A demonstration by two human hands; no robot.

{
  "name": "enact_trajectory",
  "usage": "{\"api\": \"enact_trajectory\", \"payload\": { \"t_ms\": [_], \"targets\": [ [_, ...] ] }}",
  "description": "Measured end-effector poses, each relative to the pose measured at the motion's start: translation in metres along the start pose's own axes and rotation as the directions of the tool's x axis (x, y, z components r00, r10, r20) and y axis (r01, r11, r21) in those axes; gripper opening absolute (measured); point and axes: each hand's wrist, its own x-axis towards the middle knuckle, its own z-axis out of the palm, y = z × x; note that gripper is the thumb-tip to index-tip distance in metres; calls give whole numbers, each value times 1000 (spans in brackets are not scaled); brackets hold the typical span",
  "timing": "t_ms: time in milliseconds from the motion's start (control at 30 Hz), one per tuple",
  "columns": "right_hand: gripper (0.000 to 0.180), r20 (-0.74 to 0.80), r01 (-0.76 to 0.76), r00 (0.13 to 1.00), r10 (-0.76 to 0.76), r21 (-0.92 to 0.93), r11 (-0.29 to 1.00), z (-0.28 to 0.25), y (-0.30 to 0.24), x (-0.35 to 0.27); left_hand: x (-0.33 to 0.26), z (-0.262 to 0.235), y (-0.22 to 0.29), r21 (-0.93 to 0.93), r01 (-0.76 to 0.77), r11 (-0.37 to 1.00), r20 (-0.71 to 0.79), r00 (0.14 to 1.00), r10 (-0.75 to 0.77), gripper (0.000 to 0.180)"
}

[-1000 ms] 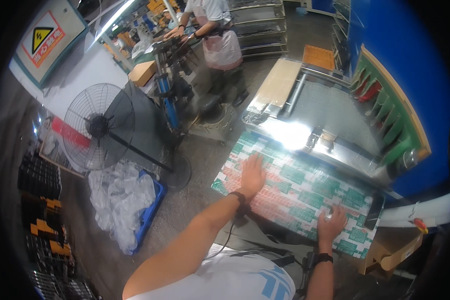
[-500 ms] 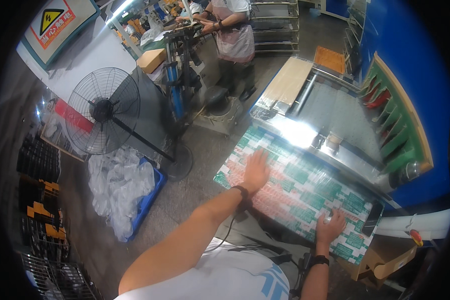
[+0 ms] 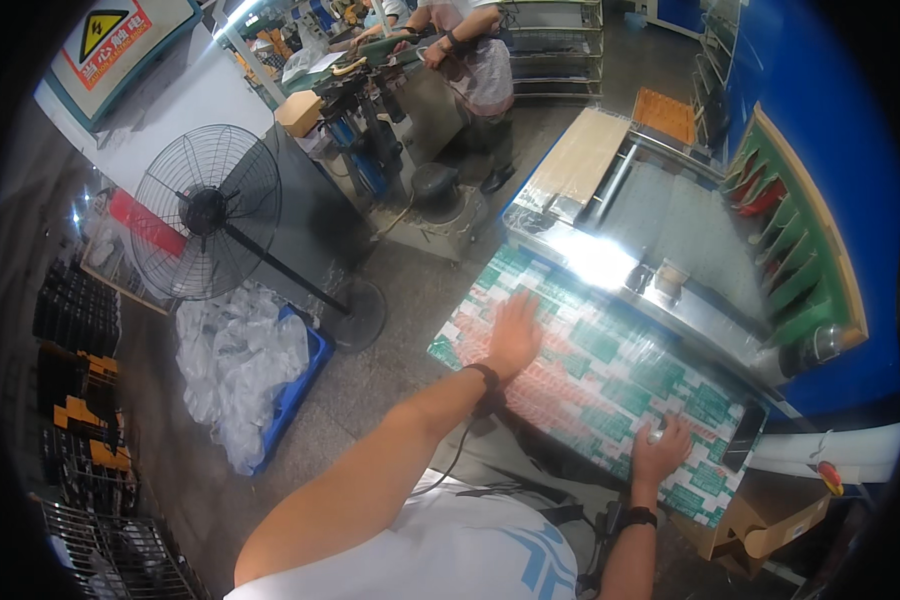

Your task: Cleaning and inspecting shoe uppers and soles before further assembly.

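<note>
My left hand (image 3: 515,335) lies flat with its fingers stretched out on a tabletop (image 3: 595,345) covered in a green, red and white patterned sheet under a glossy clear layer. Toward the right end of this surface, my right hand (image 3: 662,450) rests with its fingers curled around a small, shiny pale thing (image 3: 655,436); its kind is too small to make out. Beyond that hand, near the table's right edge, lies a flat dark rectangular object (image 3: 744,437) that looks like a phone.
A machine with a metal bed (image 3: 660,225) adjoins the table's far side. Left stand a black floor fan (image 3: 206,212) and a blue tray (image 3: 300,385) of clear plastic bags. An open cardboard box (image 3: 740,530) sits below right. A co-worker (image 3: 475,70) stands at a far bench.
My hands stay in nearly the same places on the patterned surface. At the far bench, the co-worker's arms have shifted.
</note>
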Motion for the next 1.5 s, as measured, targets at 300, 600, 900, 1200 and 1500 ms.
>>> {"api": "enact_trajectory", "payload": {
  "t_ms": [300, 600, 900, 1200, 1500],
  "targets": [
    [44, -42, 43, 998, -45, -41, 998, 1, 0, 1, 1, -1, 3, 7, 9, 1000, 7, 1000, -9, 59],
    [44, -46, 47, 998, -49, -40, 998, 3, 1, 1, 2, 2, -1, -8, -16, 1000, -15, 1000, 15, 59],
    [45, -31, 34, 999, -35, -33, 999, 0, 1, -1, 4, 1, 0, -7, -1, 1000, 17, 1000, 1, 59],
    [47, -43, 51, 998, -53, -34, 998, 3, 2, -1, -2, -1, -2, 25, 9, 1000, 16, 1000, -10, 60],
    [46, -100, 85, 991, -86, -20, 996, -6, 0, 4, 2, 12, -6, 3, -59, 998, -18, 998, 60, 62]
  ]
}}
